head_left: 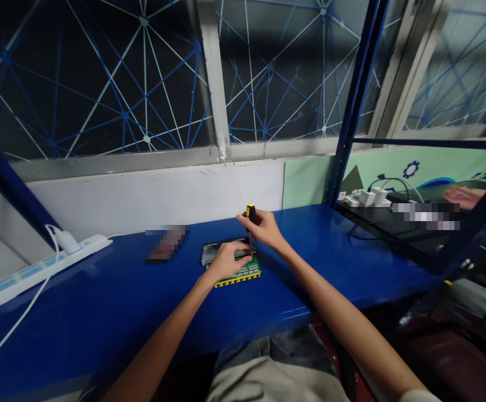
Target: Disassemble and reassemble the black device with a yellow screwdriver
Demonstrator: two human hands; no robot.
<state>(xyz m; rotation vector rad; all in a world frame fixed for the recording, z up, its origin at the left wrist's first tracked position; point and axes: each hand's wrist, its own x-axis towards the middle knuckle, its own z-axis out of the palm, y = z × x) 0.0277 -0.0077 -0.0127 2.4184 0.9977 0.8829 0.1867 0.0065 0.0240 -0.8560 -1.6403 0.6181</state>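
Note:
A screwdriver (250, 212) with a black and yellow handle stands nearly upright in my right hand (266, 229), its fingers closed around the handle. The shaft points down at the far right part of a green circuit board (249, 269) with a yellow-edged front side. My left hand (227, 260) rests over the board and grips it, thumb and index finger on either side of the screwdriver's tip. The tip itself and any screw under it are too small to make out. Behind the board, partly covered by my left hand, lies a dark grey tray-like casing (210, 252).
A blurred-out flat dark object (168, 244) lies left of the casing on the blue table (142, 301). At the far left is a white power strip (44, 271) with a cable. Blue frame posts (354, 106) flank the table. Another person's hand (462, 195) shows at right.

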